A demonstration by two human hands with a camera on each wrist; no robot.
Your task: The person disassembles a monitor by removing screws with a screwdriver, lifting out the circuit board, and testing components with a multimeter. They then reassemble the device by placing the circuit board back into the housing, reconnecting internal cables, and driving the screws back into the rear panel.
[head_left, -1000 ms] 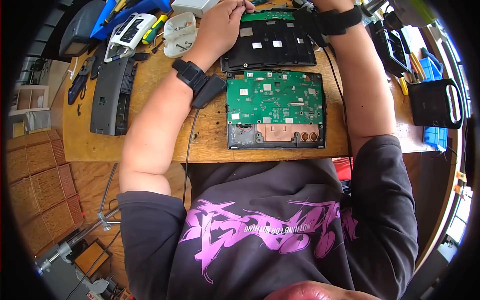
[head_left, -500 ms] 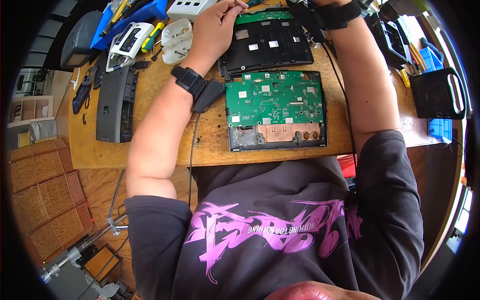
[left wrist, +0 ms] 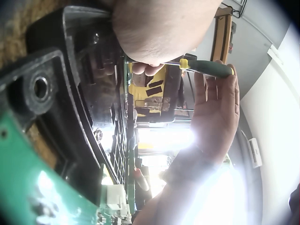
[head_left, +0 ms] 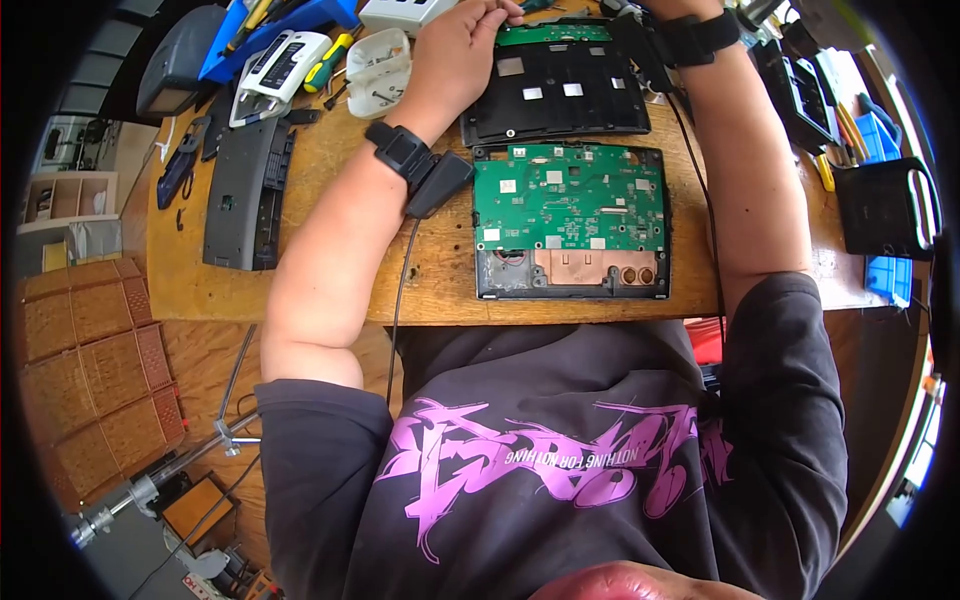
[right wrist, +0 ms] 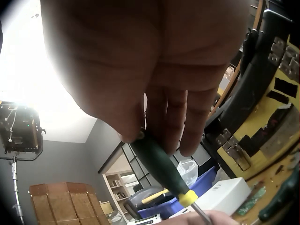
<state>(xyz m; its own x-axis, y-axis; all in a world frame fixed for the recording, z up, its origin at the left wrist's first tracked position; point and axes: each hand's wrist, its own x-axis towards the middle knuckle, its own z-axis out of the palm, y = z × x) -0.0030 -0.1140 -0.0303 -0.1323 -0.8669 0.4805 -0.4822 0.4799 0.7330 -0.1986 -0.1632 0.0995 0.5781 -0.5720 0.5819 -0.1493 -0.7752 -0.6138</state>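
Observation:
At the far side of the bench, my right hand (right wrist: 154, 51) holds the butt of a screwdriver (right wrist: 161, 164) between thumb and fingers. Its handle is dark green with a yellow collar. My left hand (head_left: 460, 50) pinches the shaft low down, close over a black plastic housing (head_left: 560, 95) that has a narrow green board along its far edge. Seen from the left wrist, the screwdriver tip is hidden behind the left fingers. Nearer to my body lies a second housing with a large green circuit board (head_left: 570, 205) and a copper-coloured plate (head_left: 585, 268).
Left of my forearm are a dark grey casing (head_left: 245, 200), a white tray of screws (head_left: 380, 75), a white cable tester (head_left: 275, 75) and another green-yellow screwdriver (head_left: 328, 62). A black case (head_left: 885, 210) and blue bins (head_left: 888, 280) stand at the right. Wrist-camera cables run down beside both arms.
The head view has shifted slightly, so the bench appears further right. Both hands stay at the far housing, with only slight finger movement in the left.

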